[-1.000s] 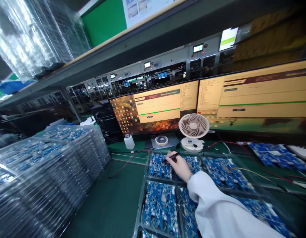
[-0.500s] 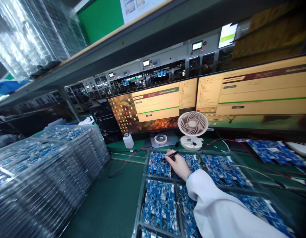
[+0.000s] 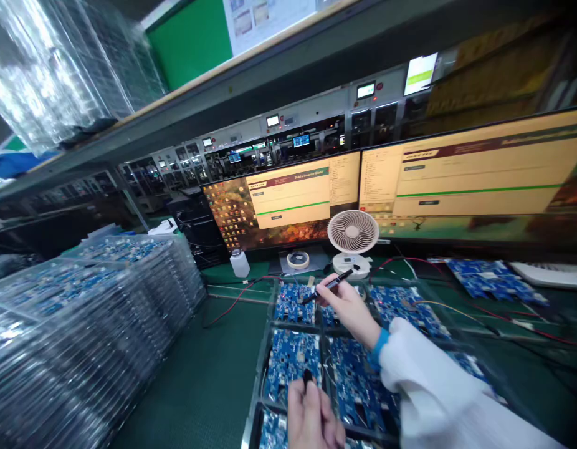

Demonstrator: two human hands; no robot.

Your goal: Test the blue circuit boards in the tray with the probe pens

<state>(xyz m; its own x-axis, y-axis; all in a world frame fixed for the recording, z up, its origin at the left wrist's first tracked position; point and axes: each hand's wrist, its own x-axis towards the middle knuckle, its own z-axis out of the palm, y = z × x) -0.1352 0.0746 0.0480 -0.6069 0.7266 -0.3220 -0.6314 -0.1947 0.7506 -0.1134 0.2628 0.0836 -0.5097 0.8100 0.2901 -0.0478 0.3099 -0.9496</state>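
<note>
My right hand [image 3: 347, 308] grips a black pen [image 3: 330, 286] between thumb and fingers. The pen's lower end is over a blue circuit board [image 3: 288, 305] in the far-left compartment of a clear tray [image 3: 257, 380]; I cannot tell whether it touches. My left hand [image 3: 314, 415] is closed at the bottom of the view, above another blue circuit board [image 3: 293, 355]. Between its thumb and finger a small black pen cap [image 3: 308, 376] sticks up, partly hidden. More blue boards lie in the other compartments, some covered by my right sleeve.
Stacked clear trays [image 3: 143, 324] of boards stand at left. Behind the tray are a white fan [image 3: 352, 232], a tape roll [image 3: 298, 259], a white bottle [image 3: 240, 264] and two monitors [image 3: 288, 212]. Red wires [image 3: 232, 305] cross the green mat. More boards [image 3: 494, 280] lie at right.
My left hand has come into view from below with the pen cap. My right hand has lifted slightly and turned, still holding the pen. The view has shifted slightly.
</note>
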